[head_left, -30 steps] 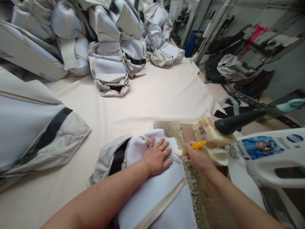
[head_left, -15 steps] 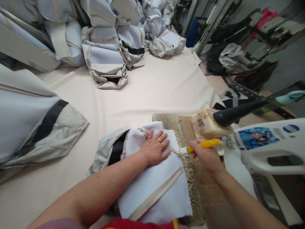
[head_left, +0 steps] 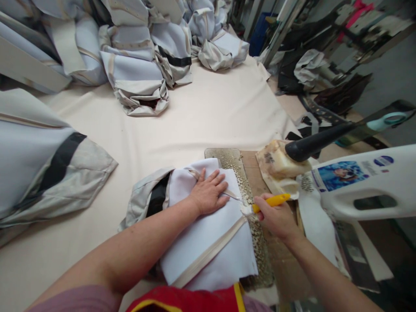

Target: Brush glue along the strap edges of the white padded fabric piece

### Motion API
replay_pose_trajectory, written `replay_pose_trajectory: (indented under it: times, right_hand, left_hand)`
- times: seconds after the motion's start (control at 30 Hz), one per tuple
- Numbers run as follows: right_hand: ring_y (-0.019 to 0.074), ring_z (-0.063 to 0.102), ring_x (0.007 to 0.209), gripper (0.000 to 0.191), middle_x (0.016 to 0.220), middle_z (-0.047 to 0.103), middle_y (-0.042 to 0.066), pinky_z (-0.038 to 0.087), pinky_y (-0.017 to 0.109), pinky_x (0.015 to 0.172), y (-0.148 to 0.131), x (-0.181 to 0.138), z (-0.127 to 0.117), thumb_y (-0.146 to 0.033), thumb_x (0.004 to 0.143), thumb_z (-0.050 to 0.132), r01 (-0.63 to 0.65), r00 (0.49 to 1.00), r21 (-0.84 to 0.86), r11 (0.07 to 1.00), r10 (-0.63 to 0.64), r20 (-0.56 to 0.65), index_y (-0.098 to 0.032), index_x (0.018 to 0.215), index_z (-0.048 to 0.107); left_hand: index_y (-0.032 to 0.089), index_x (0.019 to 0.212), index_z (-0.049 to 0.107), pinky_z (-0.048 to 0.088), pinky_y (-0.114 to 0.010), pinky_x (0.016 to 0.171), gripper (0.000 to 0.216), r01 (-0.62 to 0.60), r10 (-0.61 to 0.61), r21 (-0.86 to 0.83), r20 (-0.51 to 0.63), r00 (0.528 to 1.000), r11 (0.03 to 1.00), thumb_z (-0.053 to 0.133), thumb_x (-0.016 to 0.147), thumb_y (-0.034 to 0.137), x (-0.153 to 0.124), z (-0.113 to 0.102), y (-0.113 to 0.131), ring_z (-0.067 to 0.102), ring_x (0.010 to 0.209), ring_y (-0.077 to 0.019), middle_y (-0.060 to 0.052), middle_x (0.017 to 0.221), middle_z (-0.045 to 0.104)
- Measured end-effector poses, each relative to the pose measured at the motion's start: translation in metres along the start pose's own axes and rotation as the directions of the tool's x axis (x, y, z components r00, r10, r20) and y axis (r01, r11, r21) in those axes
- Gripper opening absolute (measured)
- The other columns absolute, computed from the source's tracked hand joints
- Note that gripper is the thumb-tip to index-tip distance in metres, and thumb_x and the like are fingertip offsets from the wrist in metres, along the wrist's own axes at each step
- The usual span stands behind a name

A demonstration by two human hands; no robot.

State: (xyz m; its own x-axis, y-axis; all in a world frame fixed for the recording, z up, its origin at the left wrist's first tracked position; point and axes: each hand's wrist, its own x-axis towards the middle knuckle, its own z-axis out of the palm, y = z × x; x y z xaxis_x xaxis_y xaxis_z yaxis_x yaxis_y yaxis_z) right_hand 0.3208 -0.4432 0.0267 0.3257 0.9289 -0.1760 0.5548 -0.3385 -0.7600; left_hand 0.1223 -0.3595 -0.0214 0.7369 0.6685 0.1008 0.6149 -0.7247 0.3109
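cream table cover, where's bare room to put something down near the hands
The cream table cover lies bare between the heaped grey-white fabric covers and the pale folded piece under the left hand. It is crowded by the right hand with its yellow-handled brush and the white jug.

Open cream tabletop (head_left: 208,117) ahead, heaped covers (head_left: 139,65) behind, white jug (head_left: 360,186) and black handle (head_left: 320,141) crowding right

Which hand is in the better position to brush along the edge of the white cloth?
The right hand, probably. It already grips the yellow-handled brush, whose tip sits at the edge of the white cloth. The left hand lies flat on the cloth, pressing it down.
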Motion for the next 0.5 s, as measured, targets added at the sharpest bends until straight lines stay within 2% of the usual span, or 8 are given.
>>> replay_pose_trajectory:
  times: [0.13,0.27,0.33,0.5]
  right_hand:
    - [0.0138,0.049,0.053,0.034,0.048,0.051,-0.002,0.039,0.026,0.058,-0.004,0.004,0.005,-0.041,0.078,0.047,0.094,0.990,0.048,0.994,-0.088,-0.108,-0.021,0.051,0.047]
    - [0.0131,0.045,0.046,0.034,0.043,0.046,-0.003,0.038,0.026,0.053,0.000,-0.009,0.004,-0.038,0.077,0.047,0.011,1.000,0.038,0.999,-0.012,0.018,-0.022,0.048,0.044]
    - [0.0129,0.044,0.043,0.035,0.041,0.044,-0.003,0.036,0.026,0.049,0.002,-0.018,-0.001,-0.039,0.077,0.048,-0.021,0.999,0.007,1.000,0.020,0.031,-0.022,0.047,0.043]
    - [0.0136,0.050,0.054,0.035,0.051,0.052,-0.001,0.039,0.025,0.057,0.001,-0.013,0.000,-0.044,0.080,0.047,0.091,0.989,0.048,0.995,-0.085,-0.118,-0.020,0.054,0.049]
  left_hand:
    - [0.026,0.123,0.051,-0.003,-0.058,0.109,0.046,0.005,-0.005,-0.003,0.003,1.000,1.000,0.039,0.086,0.052,0.000,0.000,0.000,0.022,0.135,-0.0261,-0.004,0.141,0.039]
    - [0.026,0.122,0.051,-0.003,-0.058,0.109,0.046,0.002,-0.001,-0.013,0.009,1.000,1.000,0.040,0.086,0.051,0.000,-0.002,0.001,0.022,0.135,-0.0257,-0.004,0.142,0.038]
    - [0.026,0.122,0.052,-0.004,-0.058,0.109,0.045,0.000,0.000,-0.016,0.011,1.000,1.000,0.040,0.086,0.051,0.000,-0.002,0.001,0.022,0.135,-0.0258,-0.004,0.141,0.039]
    - [0.027,0.122,0.052,-0.004,-0.057,0.109,0.045,0.011,-0.011,-0.016,0.014,1.000,1.000,0.040,0.086,0.051,0.000,-0.002,0.002,0.022,0.135,-0.0256,-0.004,0.141,0.040]
